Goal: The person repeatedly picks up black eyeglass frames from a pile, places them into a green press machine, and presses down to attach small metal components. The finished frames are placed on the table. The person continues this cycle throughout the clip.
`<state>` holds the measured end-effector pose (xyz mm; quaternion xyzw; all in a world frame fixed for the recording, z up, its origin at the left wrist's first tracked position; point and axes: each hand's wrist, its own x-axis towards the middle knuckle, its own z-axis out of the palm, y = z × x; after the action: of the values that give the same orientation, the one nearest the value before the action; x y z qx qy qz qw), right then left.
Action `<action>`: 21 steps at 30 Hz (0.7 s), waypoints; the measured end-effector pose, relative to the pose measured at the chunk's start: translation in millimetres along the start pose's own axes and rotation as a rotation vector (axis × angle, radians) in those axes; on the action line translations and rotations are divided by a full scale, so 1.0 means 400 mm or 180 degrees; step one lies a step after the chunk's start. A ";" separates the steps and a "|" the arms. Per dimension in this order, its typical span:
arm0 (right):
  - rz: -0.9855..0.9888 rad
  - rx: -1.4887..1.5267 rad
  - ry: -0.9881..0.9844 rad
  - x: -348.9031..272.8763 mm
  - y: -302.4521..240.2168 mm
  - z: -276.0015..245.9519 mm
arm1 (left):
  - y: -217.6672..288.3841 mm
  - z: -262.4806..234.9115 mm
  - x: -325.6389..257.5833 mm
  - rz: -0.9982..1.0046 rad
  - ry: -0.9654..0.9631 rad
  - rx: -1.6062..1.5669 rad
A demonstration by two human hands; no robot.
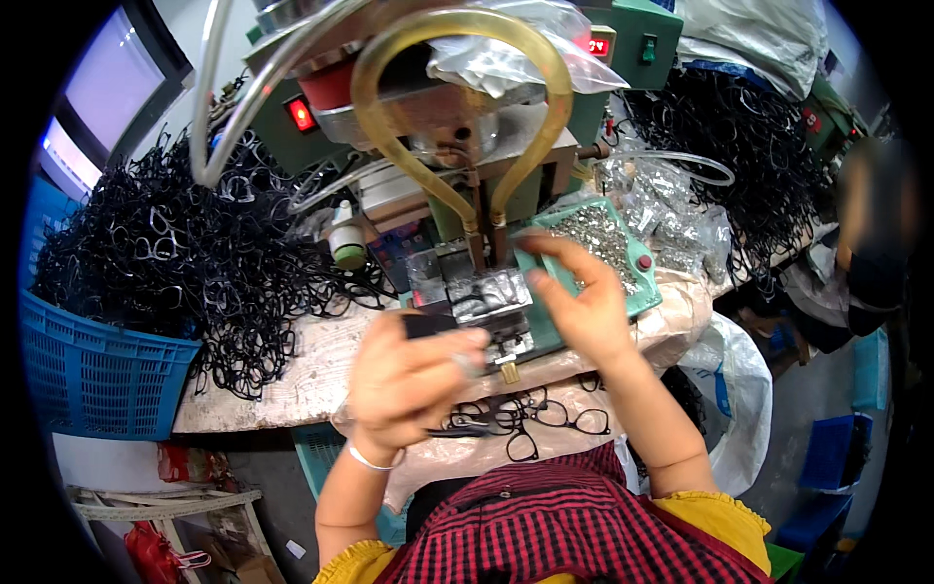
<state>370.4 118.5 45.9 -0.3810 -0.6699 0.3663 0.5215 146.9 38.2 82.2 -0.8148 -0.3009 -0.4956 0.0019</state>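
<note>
Black frame heap [185,263] and green tray [623,258] hem the machine's fixture [486,302].

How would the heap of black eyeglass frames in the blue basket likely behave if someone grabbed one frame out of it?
The black frames look thin and interlocked, so pulling one would probably drag neighbours along. They seem light for their size. The heap spills over the blue basket rim, so loose ones may slide off onto the worktable.
</note>
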 end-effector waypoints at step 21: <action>0.1148 0.0696 0.1773 -0.073 0.267 -0.185 | -0.152 0.025 -0.202 -0.2700 0.1350 0.0658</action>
<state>461.4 146.5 -47.2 -0.5204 -0.3806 0.4041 0.6489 98.7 51.8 -6.2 -0.4969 -0.6471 -0.5753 -0.0581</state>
